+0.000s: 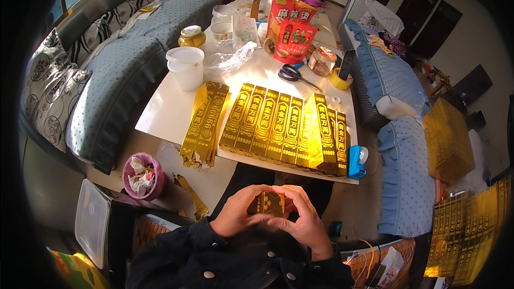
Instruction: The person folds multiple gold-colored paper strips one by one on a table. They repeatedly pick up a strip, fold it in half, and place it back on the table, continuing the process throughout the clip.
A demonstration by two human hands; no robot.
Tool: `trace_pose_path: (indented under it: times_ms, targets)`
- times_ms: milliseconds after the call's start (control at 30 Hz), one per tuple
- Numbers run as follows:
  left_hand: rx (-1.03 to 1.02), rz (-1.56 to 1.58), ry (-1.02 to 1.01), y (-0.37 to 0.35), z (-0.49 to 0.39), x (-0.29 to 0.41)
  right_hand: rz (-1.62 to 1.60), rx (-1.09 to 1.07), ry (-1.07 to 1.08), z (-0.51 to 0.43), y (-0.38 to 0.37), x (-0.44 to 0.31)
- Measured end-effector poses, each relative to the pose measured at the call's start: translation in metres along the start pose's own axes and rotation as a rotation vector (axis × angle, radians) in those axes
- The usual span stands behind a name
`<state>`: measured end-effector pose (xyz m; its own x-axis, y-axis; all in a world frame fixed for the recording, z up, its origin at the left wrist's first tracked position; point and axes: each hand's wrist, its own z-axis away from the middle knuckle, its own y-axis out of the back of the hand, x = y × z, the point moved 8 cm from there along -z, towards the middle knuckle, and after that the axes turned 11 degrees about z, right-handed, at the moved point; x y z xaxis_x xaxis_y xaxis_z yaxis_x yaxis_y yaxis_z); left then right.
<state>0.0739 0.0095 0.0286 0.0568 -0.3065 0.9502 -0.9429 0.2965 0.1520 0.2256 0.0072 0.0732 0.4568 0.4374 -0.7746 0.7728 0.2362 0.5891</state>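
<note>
Both hands meet in front of my chest around a gold printed paper box (270, 204), seen end-on. My left hand (241, 208) wraps its left side, with the thumb along the lower edge. My right hand (299, 212) has its fingers over the top and right side. The rest of the box is hidden from me. Beyond the hands, a row of long gold paper boxes (263, 124) lies along the table's near edge, one resting tilted on the others. To their left is a stack of flat gold card sheets (204, 124).
A blue tape dispenser (356, 162) sits at the right table corner. Scissors (297, 75), yellow tape roll (341, 79), glass jar (322, 61), red food pouches (293, 28) and a white tub (185, 68) stand farther back. A pink bin (143, 176) is on the floor, left. Finished-looking gold boxes (466, 224) are stacked right.
</note>
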Motion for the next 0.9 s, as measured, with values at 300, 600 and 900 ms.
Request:
trace_pose_path:
  times_ms: [300, 600, 900]
  targets:
    - [0.427, -0.297, -0.402, 0.044, -0.001, 0.057, -0.343, 0.933, 0.026, 0.056, 0.123, 0.046]
    - [0.514, -0.798, -0.106, 0.110, -0.012, -0.007, -0.159, 1.015, -0.311, 0.056, 0.113, 0.173]
    - [0.364, -1.045, 0.201, 0.152, 0.018, -0.068, 0.210, 0.831, -0.521, 0.057, 0.091, 0.153]
